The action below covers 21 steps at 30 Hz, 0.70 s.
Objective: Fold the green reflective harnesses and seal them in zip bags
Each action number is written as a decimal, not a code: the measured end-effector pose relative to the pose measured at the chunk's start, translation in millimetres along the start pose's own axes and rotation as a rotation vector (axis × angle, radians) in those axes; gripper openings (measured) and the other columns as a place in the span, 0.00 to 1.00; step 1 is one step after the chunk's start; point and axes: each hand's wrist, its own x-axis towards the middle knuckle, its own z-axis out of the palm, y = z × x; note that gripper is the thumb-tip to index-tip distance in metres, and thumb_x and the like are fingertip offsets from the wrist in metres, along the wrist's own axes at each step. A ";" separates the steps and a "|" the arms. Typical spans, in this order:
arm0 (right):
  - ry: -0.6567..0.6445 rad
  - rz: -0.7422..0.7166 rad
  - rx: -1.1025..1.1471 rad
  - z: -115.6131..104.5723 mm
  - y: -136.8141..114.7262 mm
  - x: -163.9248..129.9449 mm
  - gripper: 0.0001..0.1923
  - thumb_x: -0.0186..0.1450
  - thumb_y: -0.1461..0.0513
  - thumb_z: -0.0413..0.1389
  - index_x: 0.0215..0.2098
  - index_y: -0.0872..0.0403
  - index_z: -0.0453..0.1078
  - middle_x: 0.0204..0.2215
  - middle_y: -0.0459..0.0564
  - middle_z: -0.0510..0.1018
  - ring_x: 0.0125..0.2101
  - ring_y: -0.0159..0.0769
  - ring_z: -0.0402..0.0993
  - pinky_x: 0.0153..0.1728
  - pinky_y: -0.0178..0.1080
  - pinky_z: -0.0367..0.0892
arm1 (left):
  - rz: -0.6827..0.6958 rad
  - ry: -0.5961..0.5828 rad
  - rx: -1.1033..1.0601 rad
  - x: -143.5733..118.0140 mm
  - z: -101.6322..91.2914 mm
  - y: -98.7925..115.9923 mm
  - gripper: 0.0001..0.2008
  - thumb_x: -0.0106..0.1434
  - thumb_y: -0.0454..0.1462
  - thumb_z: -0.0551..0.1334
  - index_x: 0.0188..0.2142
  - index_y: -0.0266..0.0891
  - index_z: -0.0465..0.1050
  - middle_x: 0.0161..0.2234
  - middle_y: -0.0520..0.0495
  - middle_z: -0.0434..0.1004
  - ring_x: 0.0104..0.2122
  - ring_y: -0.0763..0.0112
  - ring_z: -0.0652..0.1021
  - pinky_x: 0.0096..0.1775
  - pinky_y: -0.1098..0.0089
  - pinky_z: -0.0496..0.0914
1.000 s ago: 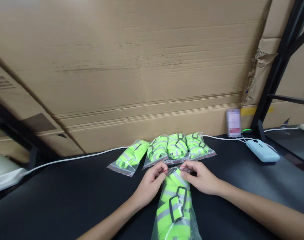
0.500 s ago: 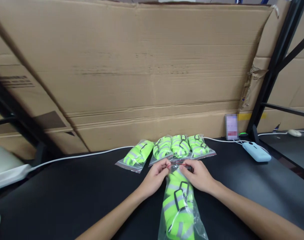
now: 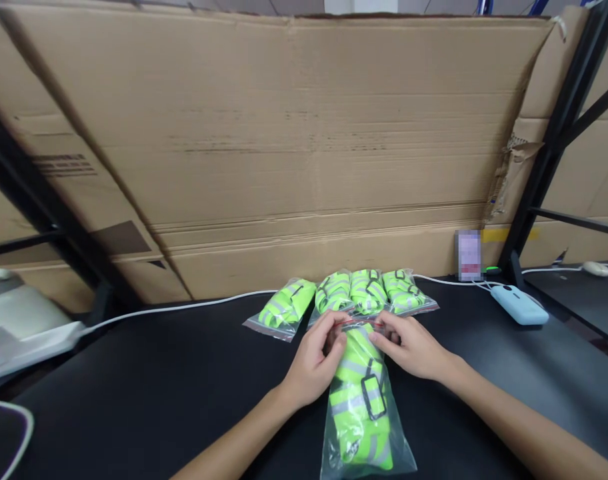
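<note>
A clear zip-lock bag (image 3: 401,443) lies on the black table in front of me. Inside it is a folded neon-green strap (image 3: 354,407) with grey reflective bands and a black buckle. My left hand (image 3: 318,357) grips the left end of the bag's red-lined top edge, fingers curled. At the right end of the same edge, my right hand (image 3: 407,343) pinches the plastic between thumb and fingers. Just beyond my hands, several similar bagged green straps (image 3: 368,291) lie in a row, with one bagged strap (image 3: 289,303) angled at their left.
A tall cardboard wall (image 3: 304,167) closes off the back. White cable (image 3: 184,307) runs along its foot. At the right lie a light-blue power bank (image 3: 519,305) and a phone-like blurred rectangle (image 3: 469,255). Black metal legs (image 3: 544,173) flank the table; a white object (image 3: 24,347) sits left.
The strap bag has straightened and flattened, its lower end now fully in view. My left hand has turned and curled further over the top edge. The camera view has shifted slightly.
</note>
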 end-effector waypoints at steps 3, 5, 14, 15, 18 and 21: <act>-0.024 -0.029 0.111 0.0 5.8 -1.8 0.14 0.73 0.53 0.52 0.33 0.51 0.61 0.23 0.39 0.65 0.23 0.30 0.63 0.25 0.34 0.55 | 0.033 -0.044 0.104 -0.9 -0.4 -1.0 0.12 0.72 0.41 0.54 0.51 0.40 0.69 0.40 0.46 0.70 0.32 0.67 0.71 0.36 0.67 0.67; -0.019 -0.006 0.274 2.8 8.8 -1.9 0.16 0.73 0.51 0.52 0.33 0.51 0.59 0.23 0.39 0.64 0.22 0.30 0.64 0.24 0.33 0.57 | 0.018 -0.065 0.114 0.5 -0.7 -2.1 0.13 0.73 0.41 0.54 0.53 0.41 0.69 0.43 0.44 0.70 0.33 0.66 0.72 0.36 0.67 0.68; 0.059 0.114 0.694 13.4 15.2 5.3 0.22 0.66 0.43 0.59 0.38 0.51 0.62 0.23 0.38 0.66 0.17 0.25 0.60 0.15 0.30 0.62 | -0.177 0.030 -0.213 9.8 4.3 -8.0 0.18 0.69 0.48 0.58 0.53 0.42 0.69 0.53 0.41 0.71 0.48 0.58 0.74 0.42 0.65 0.72; 0.058 0.118 0.709 13.6 15.8 5.6 0.23 0.66 0.42 0.59 0.38 0.51 0.62 0.24 0.38 0.67 0.17 0.26 0.61 0.16 0.31 0.64 | -0.200 0.014 -0.242 10.7 4.5 -7.2 0.18 0.68 0.48 0.58 0.51 0.40 0.70 0.50 0.42 0.73 0.47 0.58 0.74 0.41 0.65 0.72; 0.043 0.140 0.739 14.8 17.0 5.0 0.24 0.64 0.42 0.60 0.37 0.51 0.63 0.23 0.38 0.67 0.17 0.26 0.62 0.16 0.31 0.66 | -0.251 -0.042 -0.280 12.8 4.6 -4.7 0.17 0.66 0.51 0.60 0.40 0.38 0.72 0.36 0.46 0.74 0.38 0.63 0.74 0.34 0.69 0.69; 0.031 0.152 0.765 16.8 18.0 3.4 0.24 0.63 0.42 0.61 0.37 0.51 0.63 0.23 0.38 0.67 0.18 0.26 0.62 0.16 0.31 0.66 | -0.272 -0.069 -0.298 14.2 4.9 -5.0 0.19 0.66 0.52 0.60 0.35 0.38 0.71 0.30 0.49 0.70 0.31 0.68 0.71 0.29 0.71 0.65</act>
